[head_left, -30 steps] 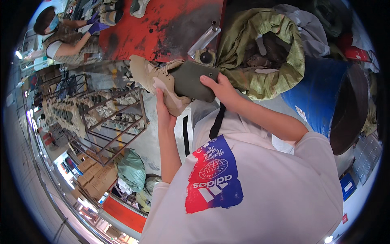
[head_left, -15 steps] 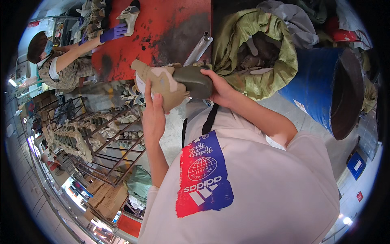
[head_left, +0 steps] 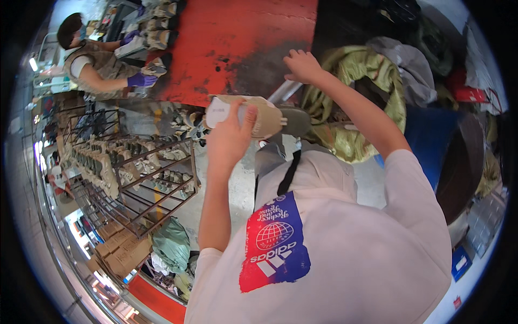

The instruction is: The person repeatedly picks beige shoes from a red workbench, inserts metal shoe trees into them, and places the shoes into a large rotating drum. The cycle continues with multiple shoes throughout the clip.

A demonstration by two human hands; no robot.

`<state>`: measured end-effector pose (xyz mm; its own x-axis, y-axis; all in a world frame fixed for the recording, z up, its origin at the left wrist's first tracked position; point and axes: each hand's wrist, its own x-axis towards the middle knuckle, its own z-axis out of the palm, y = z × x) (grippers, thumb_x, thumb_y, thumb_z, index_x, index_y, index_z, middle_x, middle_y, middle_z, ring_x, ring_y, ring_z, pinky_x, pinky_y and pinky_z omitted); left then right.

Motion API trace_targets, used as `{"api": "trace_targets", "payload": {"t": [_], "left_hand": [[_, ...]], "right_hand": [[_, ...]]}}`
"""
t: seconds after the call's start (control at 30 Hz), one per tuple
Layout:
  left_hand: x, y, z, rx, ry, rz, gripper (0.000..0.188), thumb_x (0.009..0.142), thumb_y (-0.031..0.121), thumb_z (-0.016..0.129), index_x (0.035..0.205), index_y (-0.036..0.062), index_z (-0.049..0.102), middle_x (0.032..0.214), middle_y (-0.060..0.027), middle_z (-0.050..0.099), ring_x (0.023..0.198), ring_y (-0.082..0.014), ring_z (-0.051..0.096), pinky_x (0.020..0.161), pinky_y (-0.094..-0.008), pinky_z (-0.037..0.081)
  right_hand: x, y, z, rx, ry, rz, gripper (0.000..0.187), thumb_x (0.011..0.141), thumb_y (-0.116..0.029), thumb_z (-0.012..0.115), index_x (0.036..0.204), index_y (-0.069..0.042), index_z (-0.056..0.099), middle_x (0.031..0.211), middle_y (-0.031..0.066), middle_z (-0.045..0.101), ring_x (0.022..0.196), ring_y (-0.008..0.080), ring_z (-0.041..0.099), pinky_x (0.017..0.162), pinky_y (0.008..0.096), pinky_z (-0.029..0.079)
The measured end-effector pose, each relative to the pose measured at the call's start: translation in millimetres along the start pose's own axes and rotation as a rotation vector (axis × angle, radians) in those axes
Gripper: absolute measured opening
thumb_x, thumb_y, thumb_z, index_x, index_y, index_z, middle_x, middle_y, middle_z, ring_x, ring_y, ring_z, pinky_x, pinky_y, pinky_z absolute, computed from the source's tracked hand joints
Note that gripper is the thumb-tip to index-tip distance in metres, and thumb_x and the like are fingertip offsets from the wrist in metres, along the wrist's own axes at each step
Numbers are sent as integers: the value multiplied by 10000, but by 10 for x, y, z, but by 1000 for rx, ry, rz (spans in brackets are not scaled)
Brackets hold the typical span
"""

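Observation:
My left hand [head_left: 232, 135] is closed around a beige shoe upper [head_left: 266, 120], its thumb lying along the side. A pale, papery flap [head_left: 217, 110] shows at the upper's left end. Out of its right end sticks a dark green shoe last [head_left: 296, 122]. Beyond the shoe, a slanted metal tube [head_left: 284, 92] rises at the red table's near edge. My right hand [head_left: 304, 66] is over the tube's upper end with the fingers curled, hiding that end. The tube's lower end is behind the shoe.
Across the red table [head_left: 232, 43], a person [head_left: 94, 67] in purple gloves handles a shoe [head_left: 155, 67]. A yellow-green sack [head_left: 396, 102] and a blue drum [head_left: 426, 132] stand at right. Metal racks [head_left: 156, 197] carrying shoes are at left, above cardboard boxes [head_left: 124, 251].
My right hand has left the shoe last and moved up to the tube. The shoe has turned in my left hand. The other person's hands have moved off the red table leftward.

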<state>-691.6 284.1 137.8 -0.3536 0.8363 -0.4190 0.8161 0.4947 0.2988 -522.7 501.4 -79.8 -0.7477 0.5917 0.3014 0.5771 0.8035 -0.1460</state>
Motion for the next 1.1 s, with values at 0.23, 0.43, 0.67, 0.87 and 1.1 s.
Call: {"api": "trace_targets", "payload": {"t": [0.23,0.43,0.67,0.87,1.1], "left_hand": [[-121,-117,-9,-62,206,46,652,918,599,618,1371,130,631,1003,-228,695,965,-390,672,832,-515,499],[182,-277,307,-450,302,735,544,814,303,786,1310,115,667,1421,-140,550,1335,-344,502,1140,-537,337],[311,-180,559,-693,551,696,319,838,91,759,1142,16,699,1119,-96,726,1088,-248,673,1024,-424,489],[433,-483,397,-1420,200,372,280,909,130,732,1161,9,716,1218,-90,703,1097,-162,641,989,-326,484],[460,-422,280,-1329,-15,450,274,941,177,679,1186,52,693,1308,-98,644,1200,-202,588,1074,-378,418]], "right_hand": [[-115,231,1041,-248,-839,65,268,844,-245,683,1074,-160,792,1026,124,762,996,281,738,761,444,580],[-548,485,-326,-6,-1019,367,330,885,-280,708,1025,18,741,988,203,743,961,373,720,804,471,577],[-902,-35,-2780,25,-926,504,459,886,-399,701,917,57,737,879,269,708,852,423,694,761,493,549],[-722,-448,-3204,-49,-1167,450,437,878,-383,673,892,47,748,841,257,704,806,416,687,759,482,550],[-419,-997,-2611,27,-995,227,424,928,-372,652,844,37,728,765,235,708,718,407,714,666,469,585]]}}
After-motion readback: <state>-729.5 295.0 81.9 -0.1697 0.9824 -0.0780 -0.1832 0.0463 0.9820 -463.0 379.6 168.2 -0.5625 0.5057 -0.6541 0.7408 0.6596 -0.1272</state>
